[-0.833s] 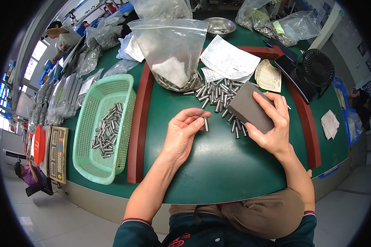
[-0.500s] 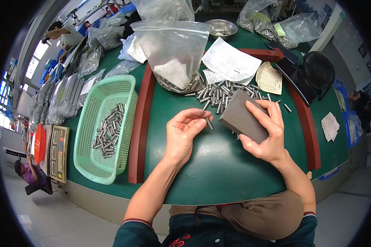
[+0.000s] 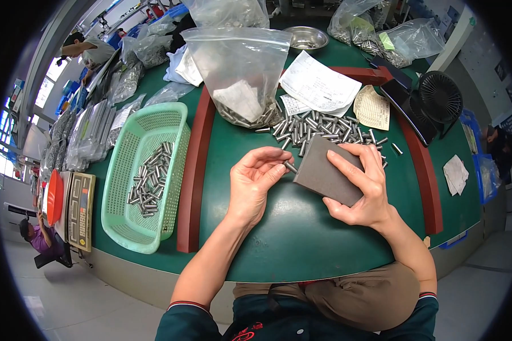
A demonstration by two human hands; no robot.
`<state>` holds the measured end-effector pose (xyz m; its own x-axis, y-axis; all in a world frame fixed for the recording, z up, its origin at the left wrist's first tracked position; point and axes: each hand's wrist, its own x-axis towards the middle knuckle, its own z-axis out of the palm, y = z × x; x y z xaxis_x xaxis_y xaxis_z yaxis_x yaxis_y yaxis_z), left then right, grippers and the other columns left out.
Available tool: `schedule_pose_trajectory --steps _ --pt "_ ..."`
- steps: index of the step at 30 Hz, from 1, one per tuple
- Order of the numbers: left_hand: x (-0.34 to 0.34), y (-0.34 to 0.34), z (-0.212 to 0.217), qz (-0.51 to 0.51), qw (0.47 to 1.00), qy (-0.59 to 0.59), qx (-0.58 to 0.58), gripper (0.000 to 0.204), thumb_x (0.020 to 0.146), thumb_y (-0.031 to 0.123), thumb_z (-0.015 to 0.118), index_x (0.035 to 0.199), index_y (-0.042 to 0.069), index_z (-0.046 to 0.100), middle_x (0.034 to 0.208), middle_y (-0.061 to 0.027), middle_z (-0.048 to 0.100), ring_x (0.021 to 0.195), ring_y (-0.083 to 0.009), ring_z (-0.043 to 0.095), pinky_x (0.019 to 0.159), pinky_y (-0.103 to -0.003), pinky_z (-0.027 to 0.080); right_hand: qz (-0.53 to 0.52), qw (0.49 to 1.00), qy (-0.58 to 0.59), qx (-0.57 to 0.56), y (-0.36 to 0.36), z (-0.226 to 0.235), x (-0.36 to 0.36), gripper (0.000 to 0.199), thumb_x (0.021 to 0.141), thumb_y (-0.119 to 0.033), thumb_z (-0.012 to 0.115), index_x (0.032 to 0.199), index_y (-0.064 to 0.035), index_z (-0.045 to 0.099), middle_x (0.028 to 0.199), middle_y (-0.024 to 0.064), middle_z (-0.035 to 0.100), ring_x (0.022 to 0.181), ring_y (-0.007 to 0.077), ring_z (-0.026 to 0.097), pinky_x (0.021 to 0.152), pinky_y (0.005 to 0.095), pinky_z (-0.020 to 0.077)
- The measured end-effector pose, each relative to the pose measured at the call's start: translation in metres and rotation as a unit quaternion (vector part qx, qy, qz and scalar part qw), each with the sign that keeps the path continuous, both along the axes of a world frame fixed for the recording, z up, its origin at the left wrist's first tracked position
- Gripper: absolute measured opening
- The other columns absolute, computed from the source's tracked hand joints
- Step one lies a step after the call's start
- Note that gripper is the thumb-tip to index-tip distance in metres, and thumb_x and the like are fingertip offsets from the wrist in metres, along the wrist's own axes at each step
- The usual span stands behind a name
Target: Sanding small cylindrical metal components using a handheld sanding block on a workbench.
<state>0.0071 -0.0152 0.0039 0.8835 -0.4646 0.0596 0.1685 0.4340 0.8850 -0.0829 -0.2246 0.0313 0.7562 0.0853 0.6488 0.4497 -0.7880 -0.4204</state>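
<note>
Between thumb and fingers, my left hand pinches a small metal pin. My right hand grips a dark grey rectangular block, tilted, with the fingers over its top face and the thumb at the near edge. The block's left corner is at the pin's outer end; whether they touch I cannot tell. Behind both hands lies a loose heap of metal pins on the green table, partly hidden by the block. To the left, a light green plastic basket holds many similar pins.
Dark red bars frame the work area on three sides. A clear zip bag of pins stands at the back, beside papers and a metal bowl. A black fan stands right, a scale far left.
My right hand has brought the block left and slightly down, its corner now at the pin. The pin has turned flatter in my left hand, which has barely moved.
</note>
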Motion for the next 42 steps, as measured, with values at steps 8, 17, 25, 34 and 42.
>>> schedule_pose_trajectory --steps 8,17,25,34,42 --pt "-0.004 -0.002 0.000 -0.008 1.000 -0.016 -0.013 0.027 0.086 -0.009 0.064 0.111 -0.001 0.060 0.110 -0.0142 0.067 0.100 -0.0187 0.066 0.091 -0.030 0.054 0.019 0.999 -0.011 -0.036 0.010 0.005 -0.003 0.068 0.053 -0.022 0.077 0.118 -0.0060 0.066 0.111 0.0173 0.058 0.090 0.0296 0.055 0.078 0.0400 0.0393" --pt "-0.006 -0.005 0.002 0.015 0.999 -0.026 -0.021 0.025 0.085 -0.010 0.065 0.109 -0.003 0.062 0.107 -0.0145 0.068 0.097 -0.0152 0.066 0.089 -0.028 0.054 -0.043 0.999 -0.007 -0.030 0.012 0.005 -0.001 0.068 0.055 -0.022 0.077 0.120 -0.0057 0.065 0.110 0.0161 0.058 0.091 0.0288 0.055 0.079 0.0403 0.0382" --pt "-0.004 -0.003 -0.001 0.011 1.000 -0.023 -0.004 0.024 0.086 -0.008 0.065 0.108 0.000 0.060 0.107 -0.0159 0.068 0.100 -0.0251 0.067 0.089 -0.036 0.056 -0.160 0.987 -0.001 -0.006 -0.006 0.000 0.003 0.064 0.056 -0.021 0.077 0.117 -0.0026 0.066 0.105 0.0143 0.057 0.094 0.0284 0.053 0.081 0.0386 0.0387" --pt "-0.002 0.001 0.000 -0.045 0.996 0.061 -0.048 0.018 0.089 -0.002 0.065 0.107 0.003 0.062 0.110 -0.0120 0.065 0.102 -0.0237 0.066 0.089 -0.032 0.055 -0.146 0.986 0.017 0.072 -0.012 0.001 0.003 0.063 0.058 -0.020 0.077 0.117 -0.0002 0.066 0.104 0.0137 0.058 0.094 0.0270 0.054 0.083 0.0376 0.0404" --pt "0.001 0.004 -0.005 -0.088 0.973 0.170 -0.131 0.015 0.091 -0.002 0.061 0.105 0.003 0.064 0.113 -0.0123 0.062 0.105 -0.0226 0.063 0.093 -0.031 0.055 -0.144 0.987 0.023 0.070 -0.014 0.000 0.004 0.064 0.058 -0.019 0.076 0.118 -0.0001 0.066 0.105 0.0140 0.058 0.095 0.0270 0.054 0.084 0.0373 0.0406"
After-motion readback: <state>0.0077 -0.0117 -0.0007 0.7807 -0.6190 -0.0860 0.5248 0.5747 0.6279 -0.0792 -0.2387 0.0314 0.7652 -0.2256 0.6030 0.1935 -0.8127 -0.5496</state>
